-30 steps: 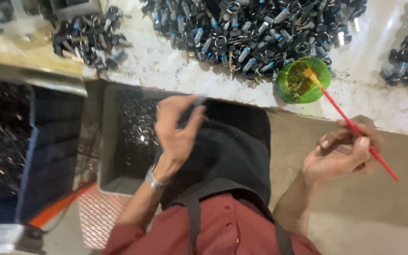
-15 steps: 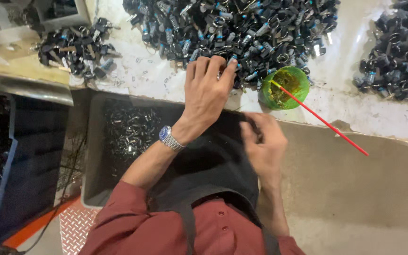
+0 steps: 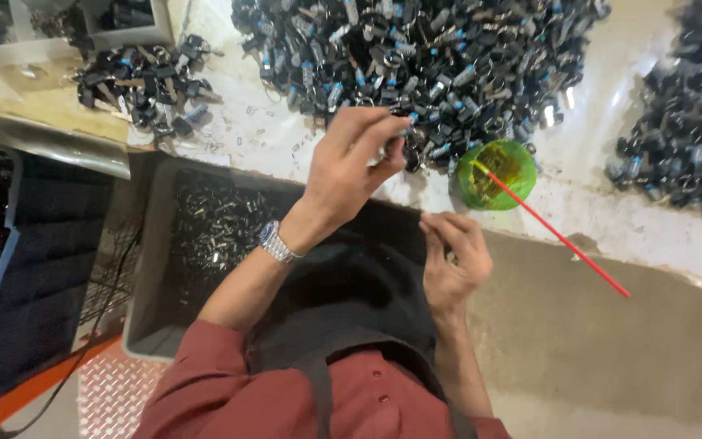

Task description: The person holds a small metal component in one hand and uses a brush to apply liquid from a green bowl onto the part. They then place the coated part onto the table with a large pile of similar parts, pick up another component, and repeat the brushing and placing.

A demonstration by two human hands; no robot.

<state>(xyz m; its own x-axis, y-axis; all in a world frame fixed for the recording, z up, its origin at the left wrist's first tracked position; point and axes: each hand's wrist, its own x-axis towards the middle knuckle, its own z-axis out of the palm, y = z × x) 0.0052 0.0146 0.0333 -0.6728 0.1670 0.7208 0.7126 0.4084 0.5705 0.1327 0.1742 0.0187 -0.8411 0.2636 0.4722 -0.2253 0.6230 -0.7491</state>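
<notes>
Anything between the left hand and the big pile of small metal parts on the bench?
Nothing visible. The left hand is already at the near edge of the large pile of small black and silver metal parts, fingertips pinched at a piece. The green cup with its red stick sits off to the side.

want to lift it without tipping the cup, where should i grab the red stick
Judging by its pose, grip the red stick near its free lower end, coming in from the right hand side. That end lies bare, clear of the parts pile; the other end sits inside the green cup.
</notes>
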